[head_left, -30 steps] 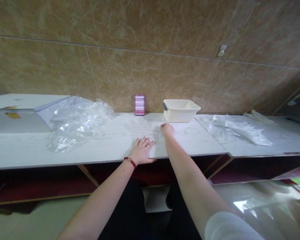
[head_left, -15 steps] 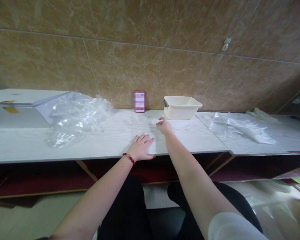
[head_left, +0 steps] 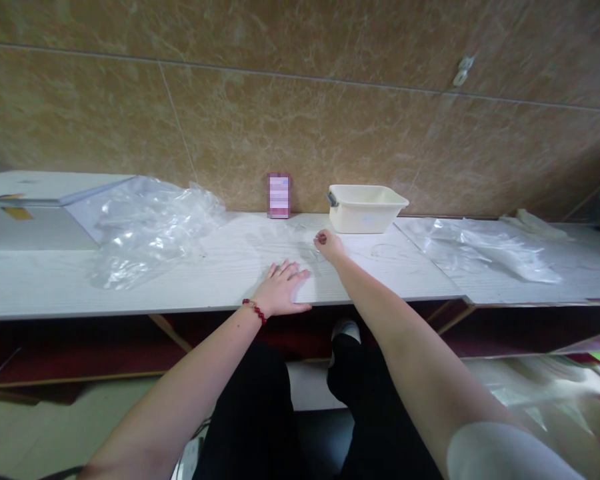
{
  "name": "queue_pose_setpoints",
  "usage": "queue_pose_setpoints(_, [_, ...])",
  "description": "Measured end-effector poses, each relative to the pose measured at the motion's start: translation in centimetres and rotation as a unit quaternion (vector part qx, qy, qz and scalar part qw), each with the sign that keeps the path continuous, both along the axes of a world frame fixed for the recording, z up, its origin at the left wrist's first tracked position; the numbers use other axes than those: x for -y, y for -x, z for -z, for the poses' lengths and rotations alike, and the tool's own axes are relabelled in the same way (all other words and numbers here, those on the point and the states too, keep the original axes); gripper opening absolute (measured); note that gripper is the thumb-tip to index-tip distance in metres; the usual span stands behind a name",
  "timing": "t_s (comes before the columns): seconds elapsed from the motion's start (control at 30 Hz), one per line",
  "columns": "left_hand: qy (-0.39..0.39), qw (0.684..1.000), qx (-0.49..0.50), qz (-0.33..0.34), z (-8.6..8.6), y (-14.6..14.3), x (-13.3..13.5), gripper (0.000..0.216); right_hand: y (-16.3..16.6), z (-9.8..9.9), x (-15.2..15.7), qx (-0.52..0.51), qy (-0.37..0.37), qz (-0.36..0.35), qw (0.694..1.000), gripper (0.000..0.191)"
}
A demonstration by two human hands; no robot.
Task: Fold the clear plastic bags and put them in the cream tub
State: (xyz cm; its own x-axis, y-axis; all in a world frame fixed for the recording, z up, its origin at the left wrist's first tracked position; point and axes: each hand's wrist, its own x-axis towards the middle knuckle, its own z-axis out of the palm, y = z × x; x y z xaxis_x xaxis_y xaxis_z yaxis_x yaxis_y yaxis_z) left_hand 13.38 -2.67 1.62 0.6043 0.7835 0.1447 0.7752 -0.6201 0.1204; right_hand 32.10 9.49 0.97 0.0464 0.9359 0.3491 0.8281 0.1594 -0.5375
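My left hand (head_left: 285, 288) lies flat and open on the white tabletop (head_left: 205, 283) near its front edge, a red bead bracelet on the wrist. My right hand (head_left: 329, 245) is stretched further back, fingers pinched together close to the surface; a small dark red spot shows at the fingertips, and I cannot make out what they hold. A faint clear film (head_left: 300, 250) seems to lie on the table between the hands. A cream plastic tub (head_left: 367, 208) stands just behind the right hand, against the wall.
A small pink box (head_left: 279, 195) stands against the brown tiled wall. Crumpled clear plastic (head_left: 145, 227) is piled at the left, and more clear plastic (head_left: 485, 250) lies at the right. A white board (head_left: 30, 193) lies at the far left. Dark open shelving runs beneath the table.
My right hand has drawn slightly left and turned, fingertips now pinched. The left hand has stayed flat in place. The view has shifted a little.
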Motion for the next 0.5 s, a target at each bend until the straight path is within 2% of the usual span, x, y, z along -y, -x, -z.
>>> queue_pose_setpoints(0.13, [0.015,1.000,0.019,0.000,-1.0,-0.2,-1.6,0.067,-0.2,-0.9,-0.4,0.065,0.018,-0.033,0.997,0.021])
queue_pose_setpoints(0.33, [0.035,0.999,-0.028,0.027,-2.4,-1.4,-6.7,0.059,-0.5,-1.2,-0.3,0.132,0.040,-0.082,0.987,0.028])
queue_pose_setpoints(0.5, [0.057,0.997,-0.051,0.025,-2.1,-2.1,-10.1,0.050,-0.8,-2.4,-0.4,0.165,0.124,-0.082,0.975,0.013])
